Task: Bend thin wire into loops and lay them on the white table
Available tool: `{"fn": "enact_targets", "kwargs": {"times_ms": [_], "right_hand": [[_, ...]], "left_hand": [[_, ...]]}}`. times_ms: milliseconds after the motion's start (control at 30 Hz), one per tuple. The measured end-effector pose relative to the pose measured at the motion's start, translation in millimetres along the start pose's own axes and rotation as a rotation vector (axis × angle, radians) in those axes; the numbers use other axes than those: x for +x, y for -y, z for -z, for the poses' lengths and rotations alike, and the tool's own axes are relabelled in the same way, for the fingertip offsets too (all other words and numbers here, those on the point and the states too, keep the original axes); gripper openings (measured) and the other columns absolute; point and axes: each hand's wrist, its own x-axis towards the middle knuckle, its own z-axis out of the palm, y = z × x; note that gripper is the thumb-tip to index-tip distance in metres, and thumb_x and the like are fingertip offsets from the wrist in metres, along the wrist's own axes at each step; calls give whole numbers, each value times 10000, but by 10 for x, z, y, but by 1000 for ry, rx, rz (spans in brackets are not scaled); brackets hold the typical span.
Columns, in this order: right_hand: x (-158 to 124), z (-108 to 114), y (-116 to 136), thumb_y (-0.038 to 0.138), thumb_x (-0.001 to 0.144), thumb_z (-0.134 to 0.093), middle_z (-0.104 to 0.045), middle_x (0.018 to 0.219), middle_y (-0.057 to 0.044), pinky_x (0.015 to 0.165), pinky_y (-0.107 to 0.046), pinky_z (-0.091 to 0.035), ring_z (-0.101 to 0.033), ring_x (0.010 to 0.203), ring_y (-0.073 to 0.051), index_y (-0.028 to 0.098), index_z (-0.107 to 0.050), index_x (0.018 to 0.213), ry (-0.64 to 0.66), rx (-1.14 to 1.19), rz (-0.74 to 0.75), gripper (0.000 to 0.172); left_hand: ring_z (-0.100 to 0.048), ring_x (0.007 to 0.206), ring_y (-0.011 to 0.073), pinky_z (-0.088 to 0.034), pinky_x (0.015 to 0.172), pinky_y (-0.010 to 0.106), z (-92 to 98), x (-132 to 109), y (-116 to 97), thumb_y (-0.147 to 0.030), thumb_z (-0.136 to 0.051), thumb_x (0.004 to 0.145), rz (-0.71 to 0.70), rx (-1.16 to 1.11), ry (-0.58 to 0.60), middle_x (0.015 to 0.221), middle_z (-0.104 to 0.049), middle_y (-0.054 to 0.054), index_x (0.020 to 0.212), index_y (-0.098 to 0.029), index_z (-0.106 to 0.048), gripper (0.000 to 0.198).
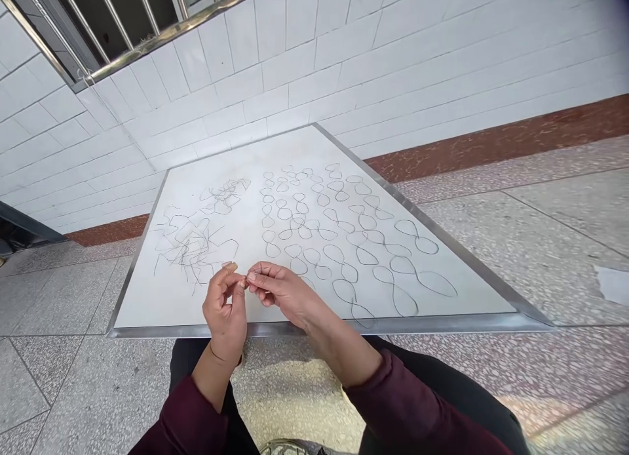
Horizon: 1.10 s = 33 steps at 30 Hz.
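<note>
My left hand and my right hand meet fingertip to fingertip just above the near edge of a white board. Both pinch something very thin between thumb and forefinger, too fine to name. On the board's left lies a tangled heap of thin dark wires. On its right, several wires bent into figure-eight loops lie in rows. Both sleeves are dark red.
The board has a metal rim and rests low on a speckled stone floor. A white tiled wall with a red-brown skirting runs behind it. A barred window is at top left. A white scrap lies at right.
</note>
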Motion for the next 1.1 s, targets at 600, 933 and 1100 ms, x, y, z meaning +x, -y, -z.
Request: {"fn": "enact_targets", "kwargs": {"times_ms": [600, 933, 1100], "right_hand": [[-172, -118, 247, 364, 869, -615, -586, 700, 16, 632, -278, -445, -525, 649, -128, 215, -641, 810, 131, -412, 264, 162], [-224, -30, 186, 360, 855, -634, -603, 721, 16, 620, -274, -463, -540, 633, -125, 227, -661, 854, 91, -414, 269, 136], [-235, -40, 176, 322, 835, -635, -600, 688, 19, 568, -259, -450, -527, 610, -123, 227, -662, 808, 29, -451, 263, 102]], "left_hand": [[-638, 681, 111, -548, 720, 288, 204, -165, -350, -274, -785, 755, 459, -528, 75, 771, -626, -42, 1202, -216, -597, 489], [-672, 694, 120, -560, 739, 291, 169, -215, -332, -278, -789, 771, 469, -534, 125, 745, -646, -45, 1206, -211, -619, 471], [-674, 725, 129, -575, 752, 302, 140, -230, -318, -285, -782, 777, 450, -475, 177, 762, -647, -29, 1172, -201, -653, 424]]}}
